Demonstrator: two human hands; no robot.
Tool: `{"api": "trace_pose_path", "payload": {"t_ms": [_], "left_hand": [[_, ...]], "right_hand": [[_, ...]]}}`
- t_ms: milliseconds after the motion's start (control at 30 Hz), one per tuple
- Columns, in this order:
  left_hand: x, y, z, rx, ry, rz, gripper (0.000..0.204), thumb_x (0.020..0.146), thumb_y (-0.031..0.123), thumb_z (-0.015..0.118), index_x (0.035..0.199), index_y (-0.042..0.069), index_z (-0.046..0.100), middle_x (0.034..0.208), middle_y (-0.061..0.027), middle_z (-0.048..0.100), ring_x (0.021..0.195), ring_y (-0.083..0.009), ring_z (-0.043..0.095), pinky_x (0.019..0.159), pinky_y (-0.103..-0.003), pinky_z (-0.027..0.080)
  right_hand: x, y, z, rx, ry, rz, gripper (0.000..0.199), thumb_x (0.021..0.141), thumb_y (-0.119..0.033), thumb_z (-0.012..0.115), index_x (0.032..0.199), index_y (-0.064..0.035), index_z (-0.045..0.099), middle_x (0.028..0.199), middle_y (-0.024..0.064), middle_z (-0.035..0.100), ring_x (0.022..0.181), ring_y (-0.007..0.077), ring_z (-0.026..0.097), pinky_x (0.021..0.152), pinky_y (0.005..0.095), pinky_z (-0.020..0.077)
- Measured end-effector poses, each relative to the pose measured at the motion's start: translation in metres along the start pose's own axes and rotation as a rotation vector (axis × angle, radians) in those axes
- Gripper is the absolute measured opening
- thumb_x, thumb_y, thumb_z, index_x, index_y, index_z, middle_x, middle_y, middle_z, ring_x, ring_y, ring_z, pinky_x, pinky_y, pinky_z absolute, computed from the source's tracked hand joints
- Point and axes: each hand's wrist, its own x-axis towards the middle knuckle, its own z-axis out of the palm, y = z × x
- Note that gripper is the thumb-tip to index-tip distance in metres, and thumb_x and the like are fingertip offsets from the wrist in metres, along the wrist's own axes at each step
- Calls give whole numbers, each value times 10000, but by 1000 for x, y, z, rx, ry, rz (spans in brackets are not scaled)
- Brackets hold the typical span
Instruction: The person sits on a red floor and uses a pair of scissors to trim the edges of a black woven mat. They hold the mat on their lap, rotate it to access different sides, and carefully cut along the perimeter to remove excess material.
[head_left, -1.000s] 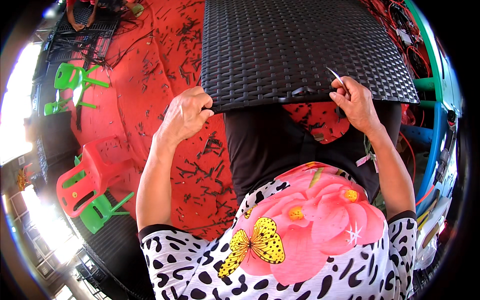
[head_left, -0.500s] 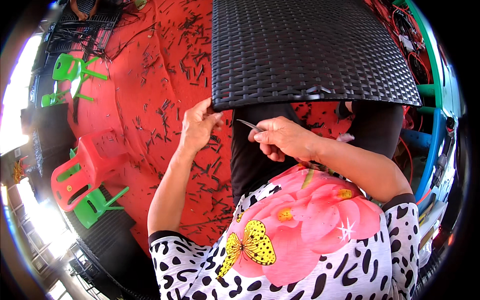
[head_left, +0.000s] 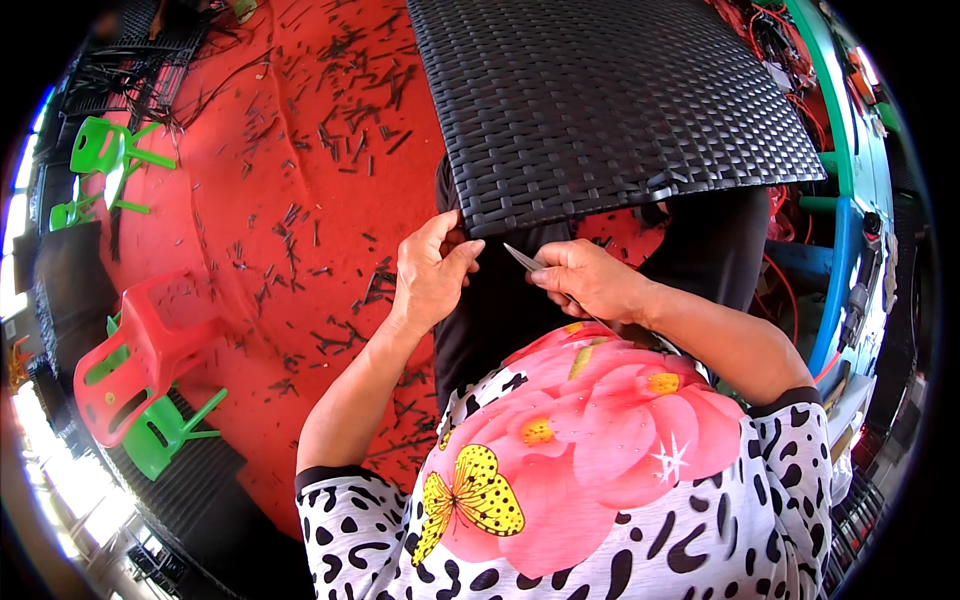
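We are looking down at a big black woven panel that is lying over our lap. Its near edge is hanging just above our two hands.

Our left hand is pinching the near left corner of the panel. The thumb and fingers are closing on the corner edge, so this hand is gripping the panel tight.

Our right hand is sitting just under the panel's near edge, close beside the left hand. Its fingers are curled in around a small blade. The shiny tip is sticking out and pointing at the left hand's fingertips, nearly touching them, right below the panel's corner.

Left of the panel, the red floor is showing many little dark strips lying all over it. Farther left of the panel, a red stool and green stools are tipped on the floor. Right of the panel, a blue and green frame is standing with red wires near it.
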Motion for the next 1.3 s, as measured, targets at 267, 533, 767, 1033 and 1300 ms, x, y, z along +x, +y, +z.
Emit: {"api": "trace_pose_path", "payload": {"t_ms": [267, 533, 767, 1033, 1300], "left_hand": [[-4, -8, 2, 280, 183, 316, 296, 755, 20, 647, 1037, -21, 563, 787, -101, 580, 641, -172, 569, 569, -279, 464], [2, 6, 1, 578, 220, 831, 232, 686, -83, 645, 904, -7, 616, 830, -114, 539, 694, -234, 563, 583, -300, 462], [6, 26, -2, 710, 117, 863, 160, 694, -60, 631, 846, -13, 611, 815, -117, 541, 704, -269, 573, 594, -339, 471], [7, 27, 2, 828, 158, 870, 148, 653, -46, 647, 779, 11, 595, 766, -88, 532, 653, -253, 571, 550, -333, 480], [7, 15, 11, 886, 298, 865, 199, 626, -72, 599, 802, 13, 563, 746, -94, 519, 628, -255, 561, 497, -335, 472]], "right_hand": [[-1, -9, 10, 217, -10, 18, 198, 933, -200, 471, 914, -9, 521, 608, -8, 419, 466, 56, 380, 404, 202, 300], [-2, -12, 8, 351, 8, 24, 190, 901, -205, 509, 886, -16, 527, 611, 1, 426, 456, 68, 373, 388, 208, 293], [0, -16, 15, 324, 130, 29, 150, 884, -176, 536, 843, -31, 541, 610, 8, 451, 448, 75, 388, 377, 214, 293], [5, -9, 22, 237, 222, -148, 144, 867, -141, 559, 814, -7, 554, 596, 30, 481, 468, 101, 432, 422, 241, 330], [6, -9, 26, -257, 434, -375, 194, 823, -171, 589, 837, 21, 574, 746, 211, 598, 728, 378, 584, 657, 404, 454]]}}
